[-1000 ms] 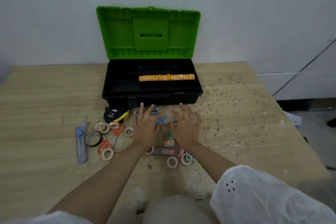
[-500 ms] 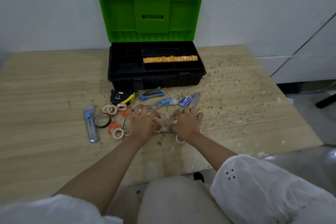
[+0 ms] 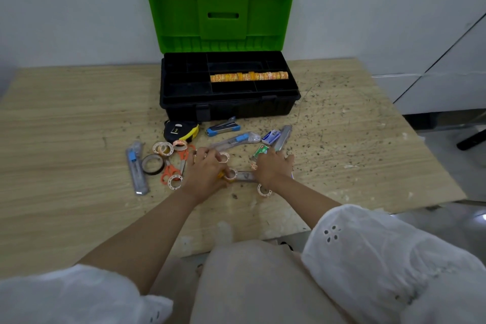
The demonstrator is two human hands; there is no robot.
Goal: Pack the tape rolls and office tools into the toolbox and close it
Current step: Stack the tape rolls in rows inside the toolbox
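The black toolbox (image 3: 228, 106) stands open at the table's back, its green lid (image 3: 221, 8) leaning on the wall. A row of orange tape rolls (image 3: 248, 76) fills one tray slot. In front of the box lie loose tools: a tape measure (image 3: 180, 131), a blue stapler (image 3: 223, 127), scissors (image 3: 171, 168), utility knives (image 3: 136, 167) and small tape rolls (image 3: 164, 148). My left hand (image 3: 206, 173) is curled on small tape rolls. My right hand (image 3: 273, 168) is curled over items beside a tape roll (image 3: 263, 190). What it grips is hidden.
A dark tape ring (image 3: 153, 164) lies left of the scissors. A staple box (image 3: 271, 137) and a grey knife (image 3: 284, 137) lie right of centre. The wooden table (image 3: 65, 139) ends at its right edge near white cabinets (image 3: 447, 73).
Both hands went from flat and spread over the pile to curled, drawing small items together. The head view shifted, so the toolbox sits higher in the frame.
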